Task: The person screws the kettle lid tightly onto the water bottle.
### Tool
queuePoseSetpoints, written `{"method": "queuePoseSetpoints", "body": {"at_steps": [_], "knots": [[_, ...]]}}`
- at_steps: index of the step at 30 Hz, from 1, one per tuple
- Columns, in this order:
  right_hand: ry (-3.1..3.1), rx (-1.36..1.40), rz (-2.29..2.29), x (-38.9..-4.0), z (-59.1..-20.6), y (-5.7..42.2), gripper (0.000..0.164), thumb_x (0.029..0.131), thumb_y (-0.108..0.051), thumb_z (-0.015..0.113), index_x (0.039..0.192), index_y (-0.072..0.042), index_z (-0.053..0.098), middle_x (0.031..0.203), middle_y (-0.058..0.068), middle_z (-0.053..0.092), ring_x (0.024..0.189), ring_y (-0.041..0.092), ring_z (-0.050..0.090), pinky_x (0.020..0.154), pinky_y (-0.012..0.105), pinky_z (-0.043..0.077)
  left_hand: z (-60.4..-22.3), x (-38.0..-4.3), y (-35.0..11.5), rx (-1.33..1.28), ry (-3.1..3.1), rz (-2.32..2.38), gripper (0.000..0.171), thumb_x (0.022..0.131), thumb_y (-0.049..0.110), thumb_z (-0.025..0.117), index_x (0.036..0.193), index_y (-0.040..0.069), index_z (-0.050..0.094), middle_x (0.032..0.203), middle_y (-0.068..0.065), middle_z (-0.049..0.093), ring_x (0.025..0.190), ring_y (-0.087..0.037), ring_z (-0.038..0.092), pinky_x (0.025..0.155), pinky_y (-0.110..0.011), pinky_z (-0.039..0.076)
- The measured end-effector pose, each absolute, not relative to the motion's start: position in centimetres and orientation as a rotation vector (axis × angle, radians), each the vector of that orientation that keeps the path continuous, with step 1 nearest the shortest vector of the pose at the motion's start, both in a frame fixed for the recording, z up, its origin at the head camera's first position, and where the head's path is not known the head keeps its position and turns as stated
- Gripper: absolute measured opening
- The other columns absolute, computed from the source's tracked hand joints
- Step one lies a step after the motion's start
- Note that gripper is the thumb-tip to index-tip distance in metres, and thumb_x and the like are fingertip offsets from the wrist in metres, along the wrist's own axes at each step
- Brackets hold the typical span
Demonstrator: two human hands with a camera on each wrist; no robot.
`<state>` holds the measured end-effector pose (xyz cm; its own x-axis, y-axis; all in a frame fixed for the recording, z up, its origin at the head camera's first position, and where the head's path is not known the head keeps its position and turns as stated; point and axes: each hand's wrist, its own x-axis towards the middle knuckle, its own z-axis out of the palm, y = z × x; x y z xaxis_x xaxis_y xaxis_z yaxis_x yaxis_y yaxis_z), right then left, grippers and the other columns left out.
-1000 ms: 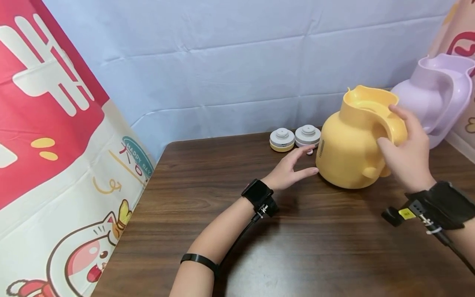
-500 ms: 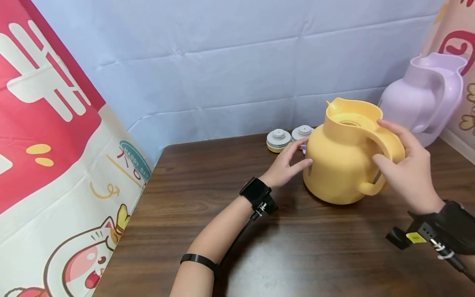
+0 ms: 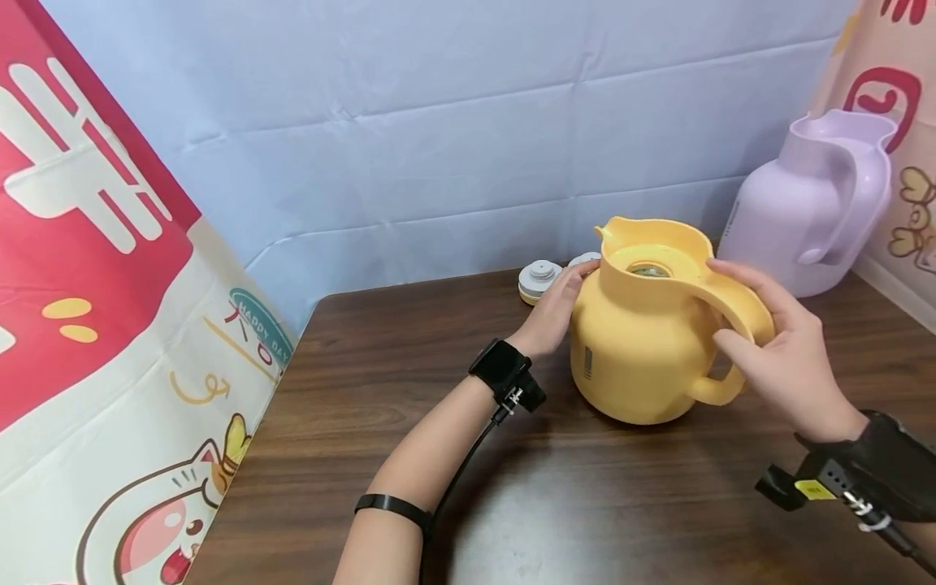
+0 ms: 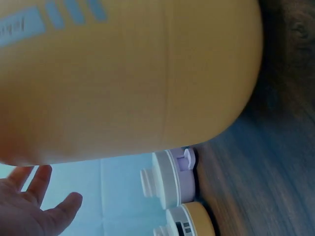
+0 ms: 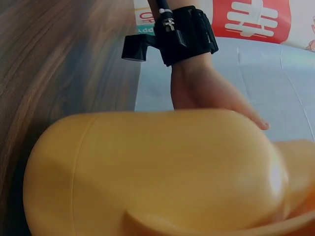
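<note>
A yellow jug [image 3: 636, 349] is upright at the table [image 3: 351, 382], right of the middle and forward of the back edge, its open top uncovered and its spout turned toward the back left; whether its base bears fully on the wood is hard to tell. The right hand [image 3: 793, 357] has its grip closed around the upper part of the jug's handle [image 3: 725, 299], thumb on the inner side and fingers over the outer. The left hand [image 3: 550, 315] lies along the jug's opposite side, its grip released, fingers extended with their tips at the yellow wall and the thumb standing apart, as the left wrist view shows. Behind that hand, near the table's back edge, two caps sit side by side: a white cap with a yellow base [image 3: 539, 280], and a white cap with a lilac base [image 4: 178, 178], mostly hidden by the hand and jug in the head view. A lilac jug [image 3: 775, 215] stands upright in the back right corner, apart from the caps. A pale blue cloth [image 3: 409, 162] hangs behind the back edge, and a printed red and white cloth [image 3: 110, 325] flanks the left edge. Black straps hold a small camera on each wrist.
</note>
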<state>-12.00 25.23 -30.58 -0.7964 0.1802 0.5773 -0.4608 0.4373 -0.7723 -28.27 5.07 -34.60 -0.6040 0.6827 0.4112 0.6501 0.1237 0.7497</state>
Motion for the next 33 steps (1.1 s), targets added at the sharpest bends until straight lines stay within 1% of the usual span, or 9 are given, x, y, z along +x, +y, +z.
{"method": "queuePoseSetpoints", "body": {"at_steps": [4,9,12,18,22,24,27,29,33], "knots": [[-2.121,0.303,1.410,-11.8,-30.4,24.7,0.069,0.074,0.023,0.050,0.136,-0.008,0.052,0.131,0.003,0.054,0.099,0.008,0.052,0.076,0.009,0.044,-34.5,-28.4,4.6,1.353,2.308,1.560,0.090,0.091,0.067,-0.001,0.146,0.003,0.032,0.147,-0.013,0.034,0.133,-0.011,0.031,0.107,-0.022,0.025],[-2.138,0.335,1.424,-11.8,-30.4,24.3,0.069,0.074,0.024,0.050,0.136,-0.008,0.052,0.130,0.004,0.054,0.096,0.008,0.053,0.074,0.010,0.044,-34.6,-28.3,4.0,1.333,2.266,1.587,0.100,0.086,0.076,0.003,0.146,0.000,0.029,0.146,-0.015,0.036,0.132,-0.010,0.035,0.106,-0.022,0.026],[-2.139,0.341,1.424,-11.8,-30.5,24.3,0.069,0.074,0.024,0.049,0.136,-0.008,0.052,0.131,0.003,0.054,0.098,0.008,0.054,0.075,0.009,0.044,-34.4,-28.1,3.5,1.335,2.265,1.562,0.101,0.084,0.077,0.005,0.146,0.001,0.029,0.146,-0.016,0.036,0.131,-0.013,0.036,0.106,-0.022,0.028],[-2.131,0.388,1.462,-11.8,-30.7,24.2,0.069,0.074,0.025,0.048,0.136,-0.006,0.051,0.132,0.004,0.054,0.099,0.008,0.054,0.076,0.010,0.044,-34.1,-27.3,2.3,1.389,2.322,1.463,0.100,0.085,0.075,0.003,0.146,0.001,0.030,0.149,-0.015,0.033,0.136,-0.011,0.030,0.107,-0.021,0.024],[-2.101,0.458,1.524,-11.9,-30.8,23.9,0.070,0.072,0.026,0.046,0.135,-0.003,0.051,0.130,0.004,0.055,0.101,0.008,0.054,0.077,0.011,0.043,-34.0,-26.8,0.9,1.427,2.349,1.409,0.100,0.084,0.076,0.004,0.146,0.003,0.031,0.146,-0.013,0.037,0.133,-0.009,0.033,0.106,-0.022,0.027],[-2.074,0.511,1.562,-12.0,-30.9,23.7,0.070,0.071,0.027,0.045,0.135,0.000,0.050,0.129,0.004,0.055,0.102,0.008,0.054,0.078,0.011,0.042,-34.0,-26.5,0.1,1.474,2.351,1.375,0.099,0.084,0.076,0.005,0.148,0.004,0.027,0.148,-0.011,0.034,0.134,-0.009,0.030,0.107,-0.023,0.026],[-2.015,0.603,1.658,-12.2,-31.1,23.5,0.070,0.069,0.029,0.043,0.134,0.004,0.049,0.128,0.004,0.057,0.103,0.008,0.055,0.079,0.012,0.042,-34.0,-26.2,-1.2,1.570,2.361,1.308,0.095,0.087,0.074,0.010,0.150,0.005,0.023,0.153,-0.009,0.026,0.139,-0.009,0.020,0.110,-0.027,0.022],[-1.986,0.660,1.713,-12.4,-31.2,23.3,0.070,0.069,0.029,0.042,0.134,0.005,0.048,0.128,0.005,0.057,0.104,0.008,0.055,0.079,0.012,0.042,-33.8,-25.9,-2.0,1.620,2.370,1.267,0.090,0.089,0.073,0.017,0.150,0.008,0.022,0.154,-0.006,0.022,0.140,-0.010,0.015,0.111,-0.030,0.020],[-1.965,0.736,1.804,-12.8,-31.5,22.8,0.071,0.069,0.030,0.041,0.135,0.005,0.047,0.130,0.006,0.056,0.101,0.009,0.055,0.077,0.013,0.042,-33.6,-25.0,-3.8,1.629,2.413,1.202,0.083,0.088,0.073,0.031,0.149,0.018,0.025,0.150,0.000,0.024,0.137,-0.009,0.020,0.109,-0.030,0.026]]}}
